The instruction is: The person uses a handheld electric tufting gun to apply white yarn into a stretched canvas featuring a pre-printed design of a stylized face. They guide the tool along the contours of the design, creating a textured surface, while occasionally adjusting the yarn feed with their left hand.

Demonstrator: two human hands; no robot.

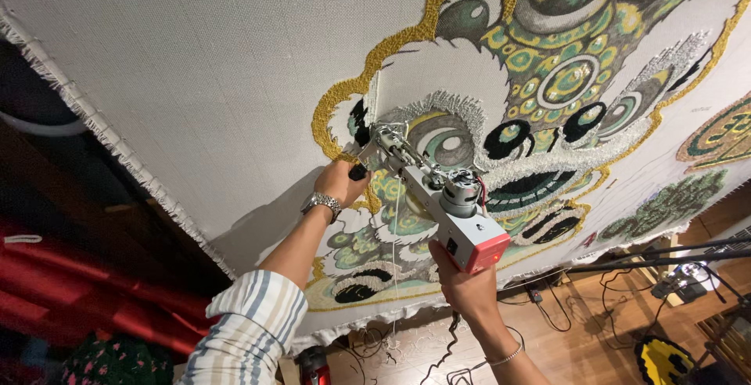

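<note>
White backing cloth (195, 56) is stretched across most of the view, and a tufted lion-head design (532, 103) in green, gold, black and white is worked into it. A grey tufting gun (438, 197) with a red rear end is held against the cloth, its needle end pressed to the fabric near the gold outline (344, 99) at the design's left edge. The right hand (465, 283) is closed around the grip beneath the gun's red end, so the body of the gun lies above and to the left of that hand. The left hand (342, 183) is wrapped around a black front handle just beside the needle end. A watch (321, 202) is worn on the left wrist, above a striped sleeve (250, 326). A thin yarn (395, 260) hangs down from the gun. Cables (563, 295) are spread over the wooden floor (594, 354) below.
</note>
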